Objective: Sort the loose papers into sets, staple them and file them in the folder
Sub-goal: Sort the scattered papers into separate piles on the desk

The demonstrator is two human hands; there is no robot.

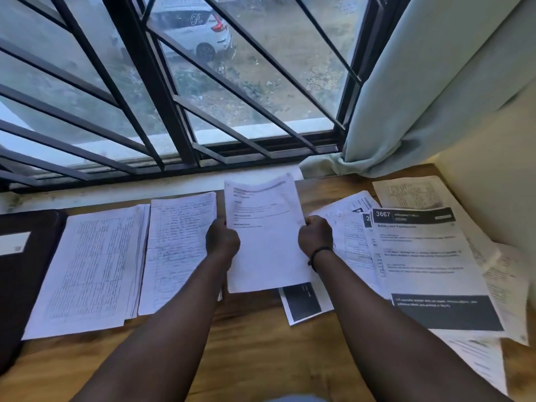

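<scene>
A white printed set of sheets (266, 236) is held up above the middle of the wooden table (255, 338). My left hand (222, 239) grips its left edge and my right hand (315, 235) grips its right edge. On the table to the left lie two neat piles: a pile of table-ruled pages (92, 268) and a handwritten pile (177, 253). The dark folder (23, 274) lies shut at the far left with a white label. A loose spread of printed papers (429, 265) covers the right side, topped by a sheet marked 3667.
A barred window (174, 97) runs along the table's far edge, with a pale curtain (420, 97) bunched at the right corner against the wall. A sheet with a black block (303, 303) pokes out under the held papers. No stapler shows.
</scene>
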